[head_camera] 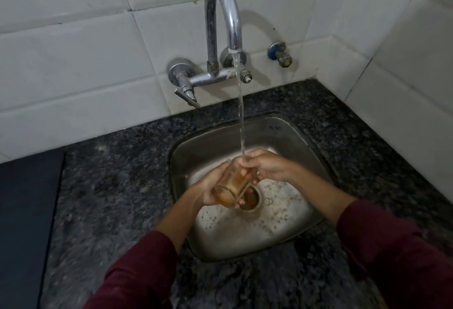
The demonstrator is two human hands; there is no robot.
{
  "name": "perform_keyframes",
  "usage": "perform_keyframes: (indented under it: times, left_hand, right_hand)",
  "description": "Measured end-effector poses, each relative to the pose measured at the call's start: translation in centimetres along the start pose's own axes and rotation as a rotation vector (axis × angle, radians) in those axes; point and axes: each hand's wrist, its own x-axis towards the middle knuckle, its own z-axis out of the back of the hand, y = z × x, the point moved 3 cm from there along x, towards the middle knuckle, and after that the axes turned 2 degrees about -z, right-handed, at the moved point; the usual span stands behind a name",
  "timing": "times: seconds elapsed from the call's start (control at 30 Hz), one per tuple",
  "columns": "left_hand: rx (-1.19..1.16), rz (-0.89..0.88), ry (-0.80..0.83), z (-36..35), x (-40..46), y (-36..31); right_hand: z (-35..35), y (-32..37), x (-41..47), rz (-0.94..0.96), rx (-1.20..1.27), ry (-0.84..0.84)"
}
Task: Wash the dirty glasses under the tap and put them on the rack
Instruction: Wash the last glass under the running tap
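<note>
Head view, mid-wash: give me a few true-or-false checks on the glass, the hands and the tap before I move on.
1. Water is running from the tap. True.
2. The glass stands upright on the sink floor. False: both hands hold it tilted above the drain.
3. The left hand cups the lower part of the glass. True.
4. The right hand rests on the counter. False: it is at the glass rim, under the stream.
5. A rack is visible. False: none is in view.

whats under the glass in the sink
Below the glass, held in both hands, the sink's drain shows partly, on a wet, bubbly floor. The glass and left fingers cover the rest.
</note>
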Motion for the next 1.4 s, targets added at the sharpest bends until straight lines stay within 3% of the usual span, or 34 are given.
perform_keyframes:
  times: [0.47, 0.53, 0.7, 0.8, 1.1, 1.2, 1.27, 1.33, 1.4]
  left_hand:
    - [-0.057, -0.006, 0.028, -1.2, -0.3, 0.2]
    - [-0.078, -0.053, 0.02, -1.1, -0.5, 0.2]
    - [0.01, -0.197, 0.05, -0.2, -0.9, -0.5]
    - [0.094, -0.299, 0.03, -0.9, -1.5, -1.7]
    - [0.614, -0.634, -0.411, -2.4, -1.7, -3.8]
    - [0.948, -0.69, -0.679, -3.2, -1.7, -3.4]
    - [1.076, -0.765, -0.773, -3.6, -1.8, -3.1]
    - [1.049, -0.793, -0.698, -3.4, -2.0, -3.3]
    - [0.793, -0.72, -0.463, -2.9, -2.4, -3.8]
  right_hand:
    - [-0.5, -0.4, 0.4, -0.084, -0.031, -0.07]
    - [-0.5, -0.2, 0.3, -0.018, -0.035, -0.093]
    - [-0.3, 1.7, -0.6, 0.362, -0.174, -0.078]
    - [-0.3, 2.9, -1.1, 0.453, -0.302, -0.106]
    - [-0.2, 4.9, -2.9, 0.498, -0.495, -0.372]
    - [-0.8, 5.2, -2.6, 0.417, -0.531, -0.452]
    - [-1.3, 5.2, -2.3, 0.345, -0.51, -0.474]
    - [-1.2, 5.2, -2.5, 0.334, -0.51, -0.494]
    - [-0.5, 5.3, -3.2, 0.428, -0.554, -0.493]
